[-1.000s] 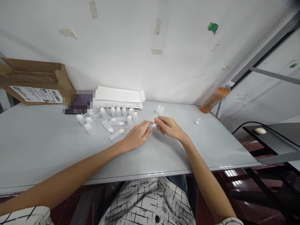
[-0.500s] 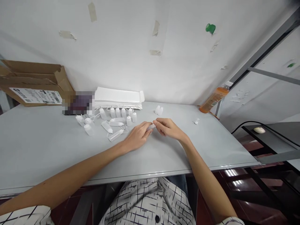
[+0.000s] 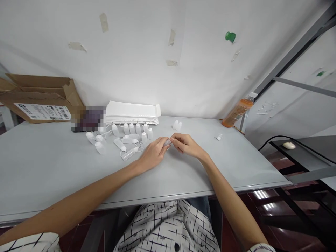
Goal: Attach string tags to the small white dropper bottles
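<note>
A small translucent squeeze bottle (image 3: 167, 142) lies between my two hands, its body largely hidden by fingers. My left hand (image 3: 152, 153) is closed around the body. At the narrow end, the thumb and fingertips of my right hand (image 3: 187, 144) pinch together; whether they grip a cap or the nozzle is too small to tell. To the left of my hands, several similar bottles (image 3: 131, 128) stand upright, and others, such as a clear bottle (image 3: 130, 153) with a thin strap, lie on their sides. Two or so small white bottles (image 3: 176, 125) sit beyond my hands.
A stack of white sheets (image 3: 132, 111) lies against the wall, beside a blurred dark item (image 3: 90, 119) and an open cardboard box (image 3: 42, 99). On the right of the grey table (image 3: 236, 164) are a small clear plastic piece (image 3: 218, 137) and an orange drink bottle (image 3: 237, 112).
Both hands stay together on the squeeze bottle, with the right fingertips shifted slightly at its narrow end. The camera view has tilted and shifted a little.
</note>
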`<act>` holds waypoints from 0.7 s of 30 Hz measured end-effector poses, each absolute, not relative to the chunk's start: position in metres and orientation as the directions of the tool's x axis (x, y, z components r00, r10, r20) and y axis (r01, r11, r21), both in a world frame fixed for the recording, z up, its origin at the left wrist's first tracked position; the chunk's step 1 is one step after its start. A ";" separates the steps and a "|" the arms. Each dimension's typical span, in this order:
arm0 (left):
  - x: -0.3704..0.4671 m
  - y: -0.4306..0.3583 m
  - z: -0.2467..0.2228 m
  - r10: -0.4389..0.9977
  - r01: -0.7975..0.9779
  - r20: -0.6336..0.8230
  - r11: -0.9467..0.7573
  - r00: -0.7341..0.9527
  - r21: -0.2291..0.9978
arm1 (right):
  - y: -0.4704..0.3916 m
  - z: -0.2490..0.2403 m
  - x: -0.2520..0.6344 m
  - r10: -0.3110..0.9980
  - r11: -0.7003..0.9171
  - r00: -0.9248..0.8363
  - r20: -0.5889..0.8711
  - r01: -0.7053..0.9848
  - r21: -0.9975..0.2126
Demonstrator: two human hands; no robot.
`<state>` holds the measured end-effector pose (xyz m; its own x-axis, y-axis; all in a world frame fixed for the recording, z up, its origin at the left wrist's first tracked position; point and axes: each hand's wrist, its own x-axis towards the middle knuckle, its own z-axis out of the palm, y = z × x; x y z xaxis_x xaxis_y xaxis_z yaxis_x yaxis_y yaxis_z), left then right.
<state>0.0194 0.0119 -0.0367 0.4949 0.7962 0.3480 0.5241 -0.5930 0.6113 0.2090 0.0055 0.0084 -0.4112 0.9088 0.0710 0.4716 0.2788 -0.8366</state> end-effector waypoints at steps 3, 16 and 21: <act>0.019 0.012 -0.037 0.797 0.522 0.341 -0.590 0.498 0.616 | 0.007 0.006 0.209 0.905 0.255 -0.422 0.057 0.428 -0.867; 0.019 0.013 -0.038 0.776 0.468 0.384 -0.615 0.500 0.635 | 0.010 0.004 0.208 0.902 0.190 -0.430 0.030 0.334 -0.923; 0.020 0.011 -0.041 0.773 0.499 0.398 -0.627 0.494 0.598 | 0.013 0.000 0.206 0.907 0.169 -0.420 0.030 0.299 -0.939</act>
